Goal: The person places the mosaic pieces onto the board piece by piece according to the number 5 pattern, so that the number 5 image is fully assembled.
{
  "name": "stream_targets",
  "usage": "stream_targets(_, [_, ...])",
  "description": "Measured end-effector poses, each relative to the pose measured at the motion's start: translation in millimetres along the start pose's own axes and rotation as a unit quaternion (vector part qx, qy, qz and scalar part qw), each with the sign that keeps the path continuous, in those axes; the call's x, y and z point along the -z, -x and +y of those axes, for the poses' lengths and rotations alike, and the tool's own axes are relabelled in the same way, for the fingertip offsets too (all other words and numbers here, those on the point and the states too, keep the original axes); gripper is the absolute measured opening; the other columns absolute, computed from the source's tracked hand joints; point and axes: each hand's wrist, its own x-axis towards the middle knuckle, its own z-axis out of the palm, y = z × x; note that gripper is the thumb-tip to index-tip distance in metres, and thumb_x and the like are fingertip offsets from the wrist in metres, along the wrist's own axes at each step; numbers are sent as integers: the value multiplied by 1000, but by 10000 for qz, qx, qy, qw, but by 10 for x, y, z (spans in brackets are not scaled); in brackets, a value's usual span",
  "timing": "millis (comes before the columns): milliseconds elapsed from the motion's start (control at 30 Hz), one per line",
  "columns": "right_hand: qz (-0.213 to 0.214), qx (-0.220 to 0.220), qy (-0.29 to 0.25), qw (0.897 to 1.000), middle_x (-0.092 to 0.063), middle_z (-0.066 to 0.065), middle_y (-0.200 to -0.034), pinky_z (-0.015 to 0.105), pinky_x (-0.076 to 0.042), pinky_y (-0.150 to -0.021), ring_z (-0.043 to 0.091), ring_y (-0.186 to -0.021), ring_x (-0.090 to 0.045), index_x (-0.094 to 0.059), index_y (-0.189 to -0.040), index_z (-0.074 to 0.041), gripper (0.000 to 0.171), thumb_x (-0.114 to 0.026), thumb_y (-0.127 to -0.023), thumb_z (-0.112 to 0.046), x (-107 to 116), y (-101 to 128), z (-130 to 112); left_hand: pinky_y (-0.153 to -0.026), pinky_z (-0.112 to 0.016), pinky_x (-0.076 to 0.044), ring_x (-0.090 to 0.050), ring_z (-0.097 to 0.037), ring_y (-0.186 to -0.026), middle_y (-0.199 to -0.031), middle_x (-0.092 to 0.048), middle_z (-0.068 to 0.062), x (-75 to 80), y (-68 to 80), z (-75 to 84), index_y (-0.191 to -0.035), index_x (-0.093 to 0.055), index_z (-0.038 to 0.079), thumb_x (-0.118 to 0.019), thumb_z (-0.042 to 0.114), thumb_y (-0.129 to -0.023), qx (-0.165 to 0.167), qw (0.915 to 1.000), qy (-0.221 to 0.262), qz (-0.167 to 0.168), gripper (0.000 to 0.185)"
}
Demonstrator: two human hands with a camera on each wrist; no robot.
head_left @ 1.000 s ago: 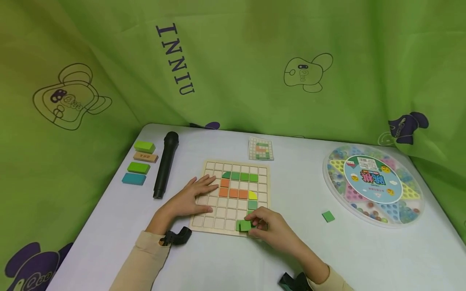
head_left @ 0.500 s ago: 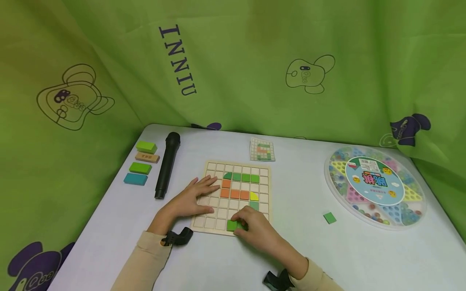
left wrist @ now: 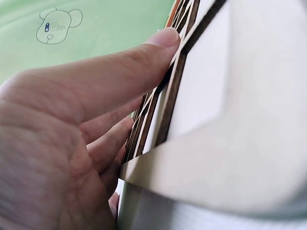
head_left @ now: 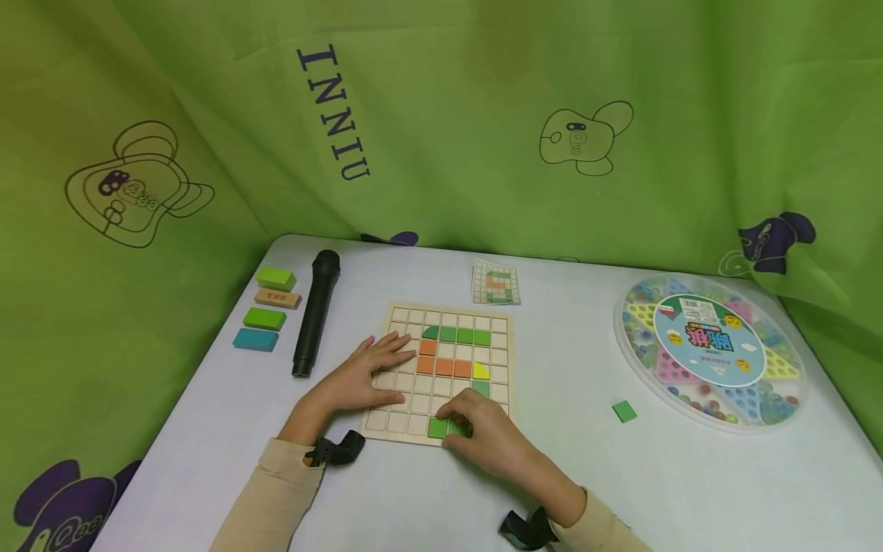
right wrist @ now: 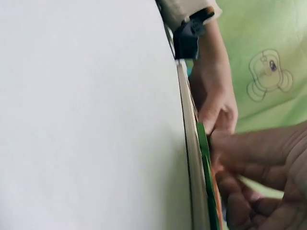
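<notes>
A wooden grid board (head_left: 396, 422) lies on the white table with coloured tiles in some of its squares. Along its left side, my left hand (head_left: 359, 377) rests with fingers spread; the left wrist view shows the thumb (left wrist: 110, 79) on the grid. My right hand (head_left: 493, 437) pinches a green square tile (head_left: 438, 428) at the front row, thumb and fingertips at its right side. That hand covers nearby squares. Beyond are a row of green tiles (head_left: 465, 336), several orange tiles (head_left: 444, 368) and a yellow piece (head_left: 480, 372).
A loose green tile (head_left: 624, 412) lies right of the board, near a round marble game case (head_left: 628, 368). Behind the board is a pattern card (head_left: 495, 284). At left are a black microphone (head_left: 316, 314) and several blocks (head_left: 265, 319). Green curtains (head_left: 441, 153) enclose the table.
My right hand has moved left along the front row with the green tile, which has gone from raised to down at the grid. The left hand stays in place.
</notes>
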Motion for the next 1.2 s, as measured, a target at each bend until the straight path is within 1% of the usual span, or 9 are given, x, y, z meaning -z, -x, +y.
stream_targets(133, [89, -170, -279, 9994, -62, -1, -100, 26, -51, -78, 13, -90, -58, -67, -106, -10, 30, -77, -78, -12, 156, 55, 41, -118, -53, -5, -17, -27, -146, -156, -27, -4, 3, -5, 11, -142, -46, 14, -74, 41, -79, 13, 10000, -45, -25, 74])
stream_targets(267, [181, -361, -434, 9982, -63, 0, -106, 31, -53, -83, 15, -95, -60, -66, -112, -10, 34, -76, -80, -14, 345, 162, 157, -118, -52, -4, -17, -26, -146, -156, -27, -3, 13, -11, 8, -142, -46, 14, -74, 40, -79, 15, 10000, -28, -20, 74])
stream_targets(367, [250, -359, -394, 9983, -64, -1, -107, 30, -53, -82, 15, -94, -60, -65, -113, -10, 34, -74, -81, -13, 452, 284, 275, -119, -52, -3, -16, -25, -146, -156, -26, -2, 20, -14, -3, -142, -46, 13, -75, 40, -79, 12, 10000, -16, -23, 74])
stream_targets(500, [277, -247, -261, 9990, -65, -1, -106, 28, -54, -80, 14, -92, -61, -65, -112, -10, 33, -75, -80, -13, 529, 471, 424, -119, -52, -3, -16, -25, -147, -156, -27, -1, 27, -16, -12, -142, -46, 14, -75, 40, -78, 31, 10000, -24, -24, 74])
stream_targets(633, [137, -391, -237, 9989, -64, -3, -105, 24, -53, -79, 10, -90, -60, -65, -112, -12, 34, -75, -80, -18, 542, 660, 516, -118, -53, -4, -17, -26, -146, -156, -27, -2, 30, -17, -15, -142, -46, 15, -75, 41, -78, 38, 10000, -15, -6, 75])
stream_targets(767, [158, -724, -202, 9970, -60, -8, -102, 20, -51, -76, 5, -87, -55, -65, -110, -16, 36, -78, -77, -23, 500, 781, 522, -118, -52, -3, -16, -25, -147, -156, -27, -1, 27, -10, -21, -142, -46, 15, -74, 42, -78, 72, 10000, -18, -20, 75])
stream_targets(967, [475, -1053, 265, 9930, -49, -11, -94, 18, -46, -69, 2, -81, -46, -64, -106, -17, 42, -83, -70, -22, 370, 829, 447, -118, -52, -3, -16, -25, -147, -156, -27, -1, 17, -3, -27, -141, -46, 14, -75, 43, -78, 74, 10000, 11, -15, 75])
stream_targets(1100, [560, -1183, 409, 9906, -48, -10, -94, 18, -46, -69, 3, -81, -45, -63, -105, -17, 42, -84, -69, -19, 335, 838, 423, -118, -52, -3, -16, -26, -147, -156, -27, -1, 6, -6, -27, -141, -47, 14, -75, 42, -78, 64, 10000, 40, -6, 75])
stream_targets(1200, [612, -1194, 469, 9898, -48, -10, -93, 18, -47, -69, 3, -80, -45, -62, -103, -16, 40, -84, -69, -17, 329, 844, 425, -118, -53, -3, -16, -25, -147, -156, -27, -1, 0, -5, -23, -141, -46, 15, -75, 43, -78, 74, 10000, 32, -17, 75])
